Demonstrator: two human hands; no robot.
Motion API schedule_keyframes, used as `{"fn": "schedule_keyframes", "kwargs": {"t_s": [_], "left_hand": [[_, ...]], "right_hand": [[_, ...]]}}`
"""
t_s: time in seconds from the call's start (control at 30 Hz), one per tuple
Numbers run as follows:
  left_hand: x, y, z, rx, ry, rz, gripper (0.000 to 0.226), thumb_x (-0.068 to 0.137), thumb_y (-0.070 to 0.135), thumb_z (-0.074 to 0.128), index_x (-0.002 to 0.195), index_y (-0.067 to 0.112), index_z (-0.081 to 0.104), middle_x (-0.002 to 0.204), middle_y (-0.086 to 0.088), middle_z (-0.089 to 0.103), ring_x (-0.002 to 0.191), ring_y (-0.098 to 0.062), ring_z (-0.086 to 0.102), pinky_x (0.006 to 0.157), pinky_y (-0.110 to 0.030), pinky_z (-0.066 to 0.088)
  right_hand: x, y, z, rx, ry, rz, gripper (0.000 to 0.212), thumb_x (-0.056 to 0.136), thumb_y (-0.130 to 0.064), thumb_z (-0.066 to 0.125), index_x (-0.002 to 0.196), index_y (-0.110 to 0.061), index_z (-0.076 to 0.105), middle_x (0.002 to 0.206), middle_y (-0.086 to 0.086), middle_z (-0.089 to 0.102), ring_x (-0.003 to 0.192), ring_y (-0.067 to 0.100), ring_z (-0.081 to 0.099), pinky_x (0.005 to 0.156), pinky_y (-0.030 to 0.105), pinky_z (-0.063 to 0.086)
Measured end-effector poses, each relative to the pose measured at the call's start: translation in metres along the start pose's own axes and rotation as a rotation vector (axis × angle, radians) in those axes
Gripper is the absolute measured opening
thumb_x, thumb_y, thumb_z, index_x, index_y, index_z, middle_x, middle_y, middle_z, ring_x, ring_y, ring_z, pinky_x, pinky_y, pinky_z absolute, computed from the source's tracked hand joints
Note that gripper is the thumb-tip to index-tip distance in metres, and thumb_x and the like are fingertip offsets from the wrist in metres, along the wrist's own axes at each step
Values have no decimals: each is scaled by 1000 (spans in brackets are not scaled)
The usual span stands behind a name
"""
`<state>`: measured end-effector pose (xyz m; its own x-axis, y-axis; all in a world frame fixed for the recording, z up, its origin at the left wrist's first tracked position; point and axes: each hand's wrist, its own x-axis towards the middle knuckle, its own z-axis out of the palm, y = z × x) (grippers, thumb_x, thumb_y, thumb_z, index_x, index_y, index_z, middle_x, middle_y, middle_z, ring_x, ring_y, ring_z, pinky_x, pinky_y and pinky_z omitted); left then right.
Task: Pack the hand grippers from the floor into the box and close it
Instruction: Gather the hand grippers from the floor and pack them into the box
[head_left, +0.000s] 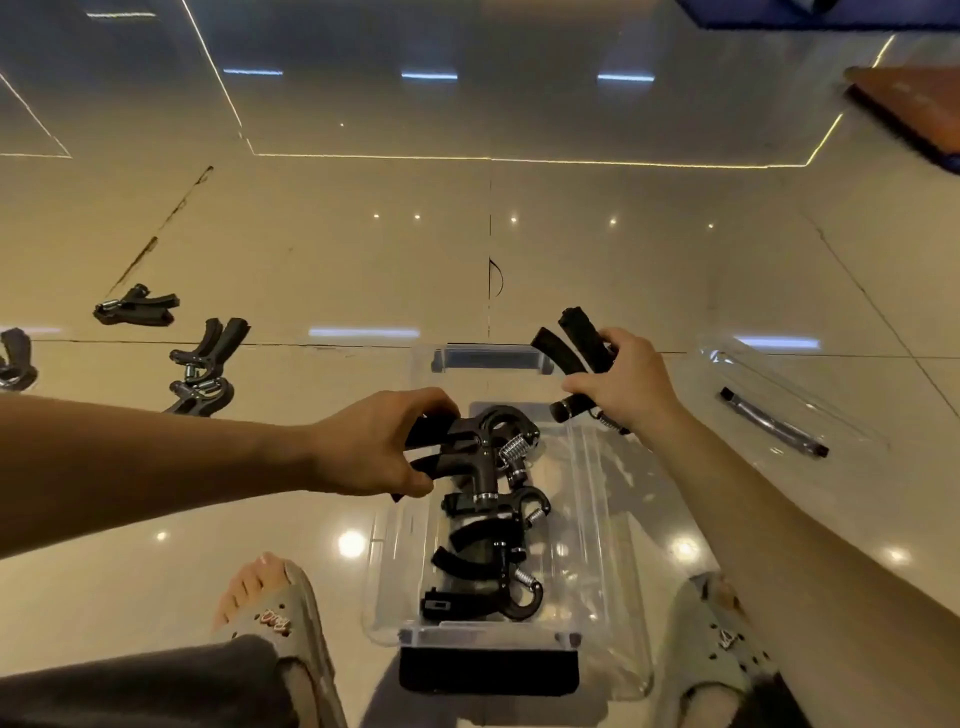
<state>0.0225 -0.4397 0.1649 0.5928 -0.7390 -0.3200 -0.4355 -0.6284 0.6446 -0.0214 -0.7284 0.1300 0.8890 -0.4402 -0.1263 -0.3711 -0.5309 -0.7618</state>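
Note:
A clear plastic box (597, 499) stands open on the floor between my feet. Several black hand grippers (488, 551) lie stacked along its left side. My left hand (374, 447) grips the handles of one black hand gripper (478, 447) at the box's far left, its spring end pointing right over the box. My right hand (623, 384) holds another black hand gripper (576, 343) above the box's far right corner, handles pointing up and away. More hand grippers lie on the floor at left: one (137, 306), a pair (205, 364), and one at the edge (15, 358).
The clear lid (779, 410) with a black latch lies on the floor to the right of the box. My sandalled feet (275, 613) flank the box. An orange-brown board (909, 109) and a blue mat (810, 15) lie far right on the glossy tiles.

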Motion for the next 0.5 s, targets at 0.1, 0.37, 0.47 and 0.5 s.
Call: {"fn": "schedule_keyframes", "kwargs": {"t_s": [0.1,0.37,0.47,0.5], "left_hand": [[17,-2,28,-20,-19,-25,56,72,14,82,120,26,55,108,13,63,96,-15,66,78,-37,61],[60,-19,128,132,92,-112,65,65,28,84,124,21,57,123,4,44,107,-15,51,94,-27,51],[69,-28,148,145,115,-180,65,65,23,83,125,19,58,122,3,46,107,-17,50,91,-27,50],[71,-33,152,126,110,-206,65,65,21,82,126,19,58,123,3,46,109,-17,50,90,-24,49]], "right_hand": [[0,14,-1,15,22,19,74,73,-22,87,134,-15,46,117,0,55,104,22,58,85,34,51],[5,23,11,2,5,-38,61,74,-23,85,125,-17,52,108,-3,57,93,17,58,67,21,42],[6,26,12,-4,-1,-44,61,75,-25,85,126,-18,52,107,-4,57,93,15,58,70,20,43],[7,26,13,-5,-3,-47,61,75,-25,85,126,-19,52,107,-5,56,93,14,58,68,18,43]]}}
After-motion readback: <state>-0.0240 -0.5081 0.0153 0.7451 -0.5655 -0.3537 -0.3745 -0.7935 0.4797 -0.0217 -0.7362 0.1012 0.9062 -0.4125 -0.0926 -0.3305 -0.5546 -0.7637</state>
